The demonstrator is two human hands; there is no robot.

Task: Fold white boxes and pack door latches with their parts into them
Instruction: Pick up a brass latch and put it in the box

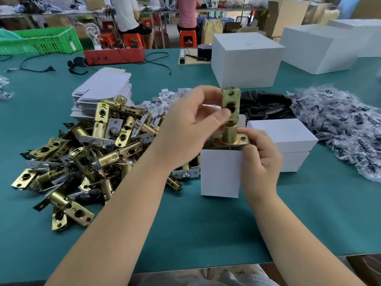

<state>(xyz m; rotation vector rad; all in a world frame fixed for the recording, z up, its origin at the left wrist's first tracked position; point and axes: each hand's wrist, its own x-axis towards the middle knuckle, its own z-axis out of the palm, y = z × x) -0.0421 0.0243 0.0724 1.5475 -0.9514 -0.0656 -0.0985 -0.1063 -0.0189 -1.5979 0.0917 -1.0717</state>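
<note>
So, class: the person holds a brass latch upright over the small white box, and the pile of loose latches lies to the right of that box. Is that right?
Not quite. The head view shows the pile of loose latches to the left of the small white box, not the right. The rest holds: the brass latch stands upright over that box.

A brass latch (231, 118) stands upright at the mouth of a small white box (221, 174), its lower end hidden inside. Fingers of the left hand (191, 129) cover part of its plate; the right hand (260, 159) masks the box's right side. Two seated workers (127, 15) are cut off by the top edge.
</note>
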